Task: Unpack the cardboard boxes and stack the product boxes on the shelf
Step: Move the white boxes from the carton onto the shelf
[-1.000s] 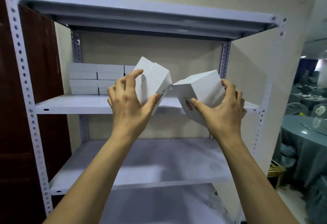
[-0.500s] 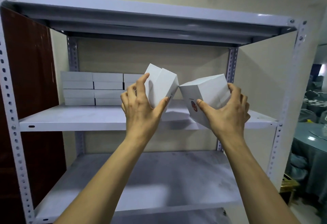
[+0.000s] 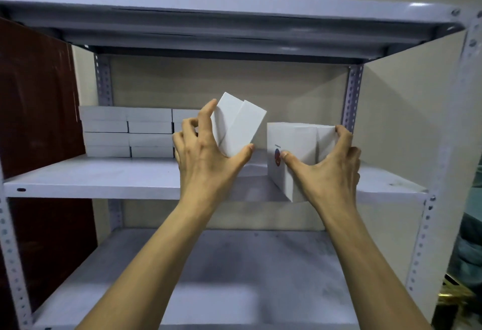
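Both hands hold white rectangular cardboard product boxes at the grey metal shelf (image 3: 91,178).
Left hand (image 3: 206,154) grips a tilted pair of boxes (image 3: 238,126) between thumb and curled fingers; right hand (image 3: 328,165) clasps a level pair (image 3: 300,141), logo face beside the thumb. Stacked flat white boxes (image 3: 127,132) lie beyond the left fingers.

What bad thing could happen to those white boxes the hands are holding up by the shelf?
The left hand holds a tilted bundle of boxes only between thumb and fingertips, so one might slide out and drop. The right hand's boxes hang over the shelf's front edge; letting go too early could tip them off. Setting either bundle down carelessly might also bump the neat stack at the back out of line.
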